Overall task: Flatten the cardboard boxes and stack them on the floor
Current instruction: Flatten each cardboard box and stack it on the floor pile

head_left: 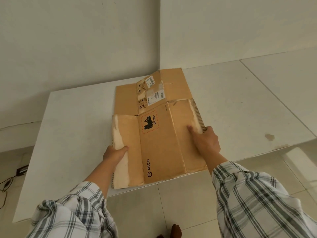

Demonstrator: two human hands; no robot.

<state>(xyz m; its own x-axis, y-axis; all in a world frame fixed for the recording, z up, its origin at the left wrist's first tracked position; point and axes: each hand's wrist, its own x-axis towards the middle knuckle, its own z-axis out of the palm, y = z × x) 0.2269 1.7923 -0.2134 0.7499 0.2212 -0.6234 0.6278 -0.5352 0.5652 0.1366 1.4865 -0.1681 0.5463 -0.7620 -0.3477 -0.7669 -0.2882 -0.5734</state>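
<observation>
A flattened brown cardboard box point(159, 134) lies on a white table point(72, 134), its near edge overhanging the table's front. It bears "PICO", a "UN 3481" battery mark and shipping labels. My left hand point(115, 154) grips the torn left flap, thumb on top. On the right flap's edge my right hand point(205, 140) has its fingers wrapped around, with the thumb pressing on top.
White walls meet in a corner behind the table. A second white table surface point(257, 100) adjoins on the right, with a brown stain point(269, 136). Tiled floor point(180, 203) lies below, with a black cable and adapter point(21, 170) at the left. A foot point(175, 231) shows at the bottom.
</observation>
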